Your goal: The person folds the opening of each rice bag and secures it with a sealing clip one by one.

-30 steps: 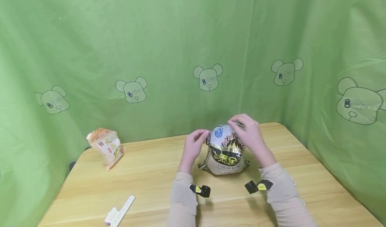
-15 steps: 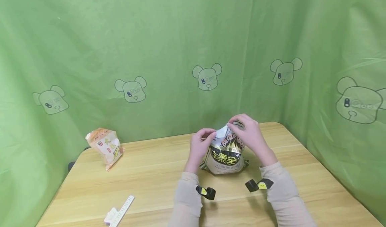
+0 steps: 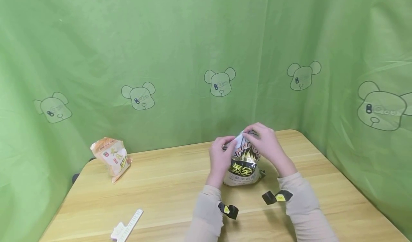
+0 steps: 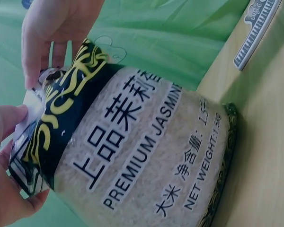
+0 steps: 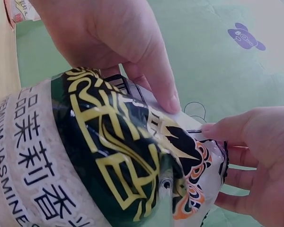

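Observation:
A bag of jasmine rice [image 3: 243,172] stands upright on the table in the head view, grains showing through its clear lower part [image 4: 146,156]. Its white top is gathered and folded inward. My left hand [image 3: 222,158] pinches the left side of that top between thumb and fingers. On the opposite side, my right hand [image 3: 265,142] pinches the upper edge, its thumb in front and fingers behind, as the right wrist view shows with the right hand [image 5: 260,161]. Both hands are close together over the folded top, and the left one covers part of the bag's left side.
An orange and white food bag [image 3: 112,158] leans at the table's back left corner. Nearer the front left lies a white ruler-like strip [image 3: 128,226] with a shaped tab. A green curtain [image 3: 180,56] with bear-head prints surrounds the wooden table [image 3: 161,184].
My left hand has moved right, folding the left side of the bag's top inward toward my right hand. The right hand keeps its pinch in nearly the same place.

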`<state>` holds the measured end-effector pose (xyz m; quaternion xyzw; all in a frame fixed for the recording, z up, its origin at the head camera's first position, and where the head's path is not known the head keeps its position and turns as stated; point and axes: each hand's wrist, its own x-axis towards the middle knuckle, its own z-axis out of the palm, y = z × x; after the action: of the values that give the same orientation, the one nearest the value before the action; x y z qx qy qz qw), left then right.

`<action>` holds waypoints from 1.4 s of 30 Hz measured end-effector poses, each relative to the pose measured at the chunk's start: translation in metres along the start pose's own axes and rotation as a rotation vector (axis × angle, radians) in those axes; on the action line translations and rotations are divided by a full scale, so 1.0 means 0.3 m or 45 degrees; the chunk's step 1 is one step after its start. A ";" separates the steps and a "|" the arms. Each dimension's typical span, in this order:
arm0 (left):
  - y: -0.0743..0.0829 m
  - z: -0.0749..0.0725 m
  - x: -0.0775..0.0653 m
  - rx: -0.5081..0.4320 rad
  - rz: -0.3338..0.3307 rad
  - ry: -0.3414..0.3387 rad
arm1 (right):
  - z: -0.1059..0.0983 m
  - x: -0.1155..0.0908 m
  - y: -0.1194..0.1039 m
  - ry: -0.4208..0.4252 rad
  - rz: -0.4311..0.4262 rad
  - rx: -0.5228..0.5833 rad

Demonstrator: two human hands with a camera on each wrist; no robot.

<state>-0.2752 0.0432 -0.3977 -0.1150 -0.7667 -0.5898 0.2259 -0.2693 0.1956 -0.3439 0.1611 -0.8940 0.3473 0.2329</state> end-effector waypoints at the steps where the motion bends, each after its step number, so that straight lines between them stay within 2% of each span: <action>1: 0.003 0.002 -0.002 0.013 0.008 0.005 | 0.001 -0.001 -0.003 0.004 -0.014 0.001; 8: 0.009 0.016 -0.007 0.078 0.057 0.043 | 0.007 0.000 -0.005 0.017 -0.082 0.002; 17: 0.008 0.008 0.000 0.098 0.058 0.062 | 0.013 0.003 0.005 0.032 -0.119 0.005; 29: -0.036 -0.045 0.024 0.056 -0.021 -0.123 | 0.012 0.001 0.008 0.023 -0.095 0.010; 36: -0.055 -0.085 0.033 0.071 -0.016 -0.171 | 0.013 0.003 0.014 0.022 -0.088 0.001; 42: -0.079 -0.119 0.039 0.100 -0.033 -0.246 | 0.015 0.003 0.017 0.023 -0.076 0.000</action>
<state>-0.2884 0.0015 -0.4051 -0.1523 -0.8090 -0.5483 0.1475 -0.2738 0.1961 -0.3491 0.1846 -0.8866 0.3417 0.2512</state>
